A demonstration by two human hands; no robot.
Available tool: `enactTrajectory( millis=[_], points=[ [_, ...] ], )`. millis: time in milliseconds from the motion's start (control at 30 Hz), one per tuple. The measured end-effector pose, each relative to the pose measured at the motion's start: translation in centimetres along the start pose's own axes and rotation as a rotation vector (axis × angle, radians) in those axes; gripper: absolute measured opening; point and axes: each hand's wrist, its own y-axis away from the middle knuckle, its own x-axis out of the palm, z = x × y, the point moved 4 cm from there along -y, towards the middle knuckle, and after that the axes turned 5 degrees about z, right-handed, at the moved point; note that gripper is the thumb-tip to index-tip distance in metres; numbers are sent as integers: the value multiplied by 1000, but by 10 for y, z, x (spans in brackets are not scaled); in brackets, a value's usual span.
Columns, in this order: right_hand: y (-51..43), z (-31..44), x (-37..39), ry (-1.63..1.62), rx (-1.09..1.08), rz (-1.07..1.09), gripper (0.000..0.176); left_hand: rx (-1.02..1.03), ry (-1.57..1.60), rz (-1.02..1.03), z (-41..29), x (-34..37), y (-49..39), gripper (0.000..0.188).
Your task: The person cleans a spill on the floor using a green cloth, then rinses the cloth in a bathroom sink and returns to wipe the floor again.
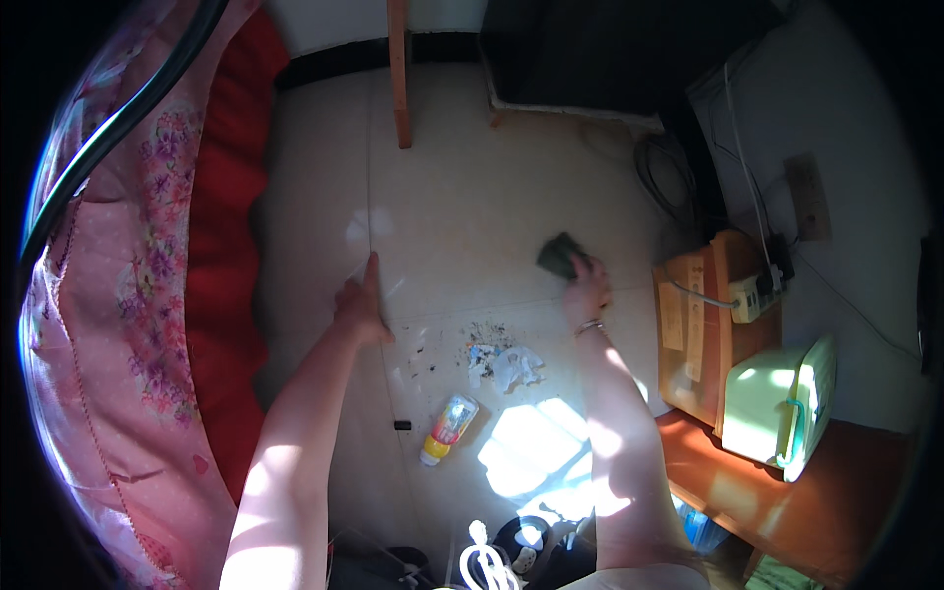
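On the light tiled floor [457,184], my right hand [588,284] grips a dark green cloth or pad [558,255], slightly blurred. My left hand [359,304] rests on the floor beside a tile seam, index finger stretched forward and thumb out to the side, with nothing visible in it. Between my forearms lie a small heap of dark debris [487,332] and crumpled white, partly translucent scraps [518,369]. Nearer to me, a bottle with a yellow cap end [448,430] lies on its side. A small black piece [402,425] is left of it.
A bed with a pink floral cover [162,243] and red skirt [228,221] borders the left. Ahead stand a wooden leg [398,81] and a dark bulky object [590,51]. Cables [667,173], a power strip [754,299] and a pale green container [763,402] on a wooden shelf [826,464] are right.
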Motion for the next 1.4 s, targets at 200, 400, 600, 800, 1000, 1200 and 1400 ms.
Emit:
enactTrajectory(
  millis=[200, 400, 600, 800, 1000, 1200, 1400],
  points=[
    [82, 26, -21, -715, -178, 377, 54, 93, 43, -95, 6, -1, 13, 144],
    [52, -79, -42, -391, 439, 7, 53, 188, 43, -233, 24, 21, -4, 135],
    [132, 8, -15, -653, 52, 222, 54, 473, 364, -474, 10, 35, 61, 78],
    [145, -60, -101, -360, 485, -23, 49, 434, 147, -306, -35, 128, 183, 79],
    [208, -25, -32, -439, 427, 91, 45, 447, 306, -246, -46, 147, 179, 45],
    [165, -16, -94, -354, 188, -27, 40, 297, 1069, -217, 35, 137, 177, 39],
    [218, -104, -68, -573, 923, -343, 27, 5, 1211, -378, 147, 159, 165, 39]
  ],
)
